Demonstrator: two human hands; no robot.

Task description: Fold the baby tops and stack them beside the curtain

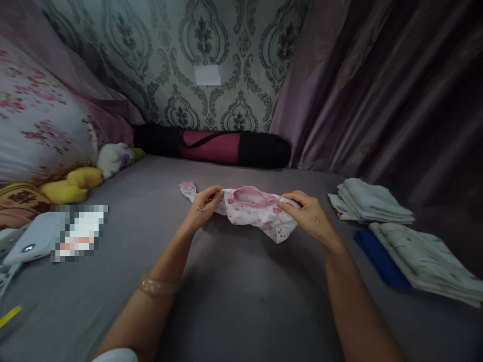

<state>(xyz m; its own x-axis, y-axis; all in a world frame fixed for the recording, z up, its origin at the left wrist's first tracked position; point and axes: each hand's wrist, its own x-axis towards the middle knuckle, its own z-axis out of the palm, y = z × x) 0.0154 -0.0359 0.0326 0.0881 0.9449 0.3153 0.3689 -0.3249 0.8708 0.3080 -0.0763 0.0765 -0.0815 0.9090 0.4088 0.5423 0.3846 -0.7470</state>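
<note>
A small white top [249,213] with a pink neckline and pink and red prints hangs between my two hands, just over the grey sheet [241,301]. My left hand [204,206] pinches it at one shoulder, beside the neckline. At the opposite shoulder my right hand [304,208] is closed on the cloth, thumb and fingers together. One sleeve with a pink cuff sticks out beyond my left hand. The lower part of the top droops and folds, so its full shape is hidden.
Folded pale cloths [372,201], a blue cloth [381,259] and a folded patterned cloth [426,261] lie at right. A black and maroon bag [211,146] lies along the wall. At left are plush toys [113,158], a floral pillow [41,110] and a pale blue device [41,236].
</note>
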